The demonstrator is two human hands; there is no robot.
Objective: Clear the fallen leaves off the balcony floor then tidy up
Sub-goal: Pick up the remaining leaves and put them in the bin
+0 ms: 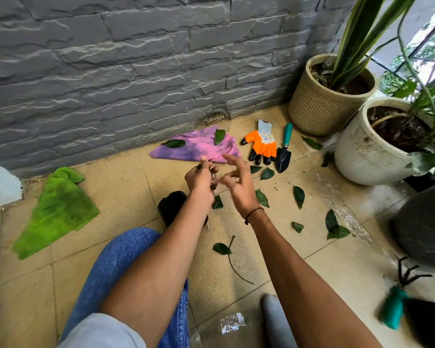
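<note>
The floor [106, 197] is laid in matt beige tiles, backed by a wall [111, 59] of rough grey split stone. Glossy dark green leaves [298, 195] — oval, pointed — are scattered over the tiles to the right of and below the fingers; one leaf with a long thin stem [222, 248] lies between the forearms. Two more leaves are seen on a crumpled pink cloth [199, 148] just beyond the fingertips. A fuzzy green cloth [58, 209] lies well to the left.

The left hand [200, 178] is held above the floor with its fingers curled around something small and dark, apparently picked-up leaves, though this cannot be told for certain. The right hand [236, 182] is raised just beside it, fingers spread and loosely bent, nothing gripped; a thin dark band is worn at its wrist.

Beyond the right fingers lie an orange rubber glove with black claws [261, 146] and a small trowel with a teal handle [284, 151] — near a woven beige pot [319, 114] and a scuffed white pot [362, 151]
</note>
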